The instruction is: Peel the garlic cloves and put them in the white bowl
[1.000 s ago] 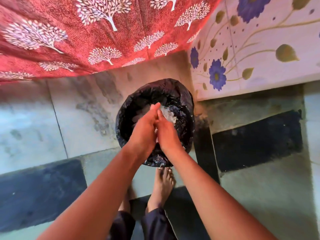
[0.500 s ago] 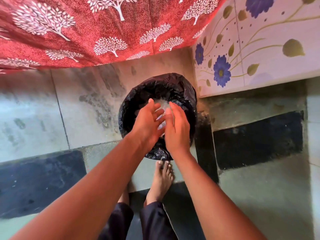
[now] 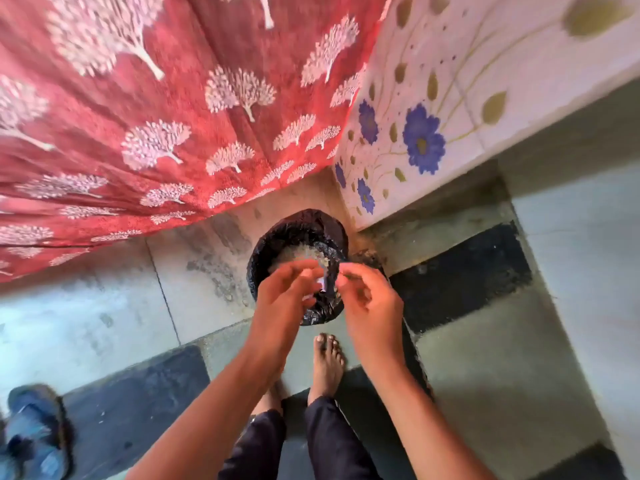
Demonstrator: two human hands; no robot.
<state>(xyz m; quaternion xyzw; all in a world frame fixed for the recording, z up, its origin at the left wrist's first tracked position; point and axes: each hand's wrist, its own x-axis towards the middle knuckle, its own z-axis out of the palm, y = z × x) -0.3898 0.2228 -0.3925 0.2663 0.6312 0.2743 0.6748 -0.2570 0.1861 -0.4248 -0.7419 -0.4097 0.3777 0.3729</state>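
— Black plastic lines the dustbin (image 3: 299, 233) at the centre of the frame, on the grey floor tiles (image 3: 86, 323) where the red curtain with white trees (image 3: 156, 116) meets the flowered wall tiles (image 3: 433, 98). Pale garlic skins (image 3: 298, 255) lie inside it.

— And the hands?

— Both hover over the bin's near rim. The left hand (image 3: 280, 299) is just left of centre, the right hand (image 3: 372, 299) just right of it, fingertips nearly meeting. The fingers are loosely curled and blurred. A small pale scrap (image 3: 322, 282) shows between them, but I cannot tell whether either hand pinches it.

— Where are the cloves and the white bowl?

— Neither is in view. That is what the next move turns on, I judge: the bin lies straight ahead and below the hands, equally near to both, so any last skin only needs to fall. The bowl must lie somewhere outside the frame.

— Anything else?

— Bare feet (image 3: 327, 362) stand below the bin, and a blue sandal (image 3: 34, 431) sits at the lower left.
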